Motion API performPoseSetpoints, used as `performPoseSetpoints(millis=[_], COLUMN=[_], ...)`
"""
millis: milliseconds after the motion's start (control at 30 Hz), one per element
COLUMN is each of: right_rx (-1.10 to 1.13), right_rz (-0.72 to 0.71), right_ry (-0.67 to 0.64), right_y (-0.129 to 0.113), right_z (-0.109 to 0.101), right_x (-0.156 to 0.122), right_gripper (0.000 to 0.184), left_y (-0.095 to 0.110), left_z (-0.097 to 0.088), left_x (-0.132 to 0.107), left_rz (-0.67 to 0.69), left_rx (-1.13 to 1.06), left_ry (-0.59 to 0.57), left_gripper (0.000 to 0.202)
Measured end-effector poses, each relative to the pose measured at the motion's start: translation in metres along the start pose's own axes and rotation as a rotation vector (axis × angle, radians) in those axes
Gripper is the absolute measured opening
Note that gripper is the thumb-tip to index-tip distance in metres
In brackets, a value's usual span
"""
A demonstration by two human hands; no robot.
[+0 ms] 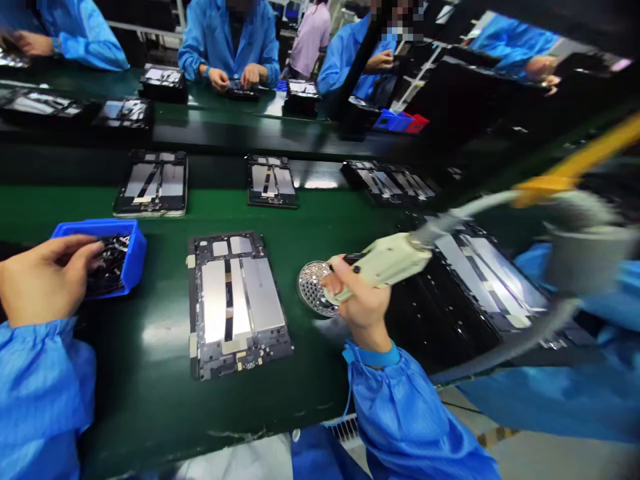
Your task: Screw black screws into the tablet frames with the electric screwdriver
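My left hand (50,277) reaches into a blue bin (131,257) full of small black parts (113,263). Its thumb and fingers are drawn together in a pinch; what lies between them cannot be made out. A pale electric screwdriver (390,263) with a cable is wrapped in my right hand (363,300). Its front end points at a round metal dish (315,287) full of small holes, and my fingers partly hide the tip. Between my two hands an opened tablet (265,293) lies flat on the green bench, its silvery batteries and dark ribbon cables facing up.
Several more opened tablets (157,183) lie along the bench's far side. At the right, a large dark one (490,273) sits under a thick grey hose (530,333). Co-workers in blue (230,40) sit across the bench near stacks of tablets (163,80).
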State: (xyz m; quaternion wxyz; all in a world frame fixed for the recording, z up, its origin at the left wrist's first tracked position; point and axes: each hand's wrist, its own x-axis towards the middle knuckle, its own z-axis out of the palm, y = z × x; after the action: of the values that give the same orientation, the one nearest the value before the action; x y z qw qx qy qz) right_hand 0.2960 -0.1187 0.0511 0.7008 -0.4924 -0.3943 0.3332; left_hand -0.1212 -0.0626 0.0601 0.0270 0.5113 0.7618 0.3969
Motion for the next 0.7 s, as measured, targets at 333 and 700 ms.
performPoseSetpoints(millis=[333, 700], right_rx=[0.134, 0.109], right_rz=[0.07, 0.12], right_ry=[-0.529, -0.62], right_y=[-0.046, -0.038], right_z=[0.045, 0.061], right_x=[-0.079, -0.09], right_gripper=[0.018, 0.015], left_y=[0.062, 0.095], left_z=[0.028, 0.05], left_x=[-0.07, -0.118], left_rz=[0.366, 0.296], left_rx=[-0.369, -0.664], left_ry=[-0.285, -0.643], left_gripper=[0.022, 0.004])
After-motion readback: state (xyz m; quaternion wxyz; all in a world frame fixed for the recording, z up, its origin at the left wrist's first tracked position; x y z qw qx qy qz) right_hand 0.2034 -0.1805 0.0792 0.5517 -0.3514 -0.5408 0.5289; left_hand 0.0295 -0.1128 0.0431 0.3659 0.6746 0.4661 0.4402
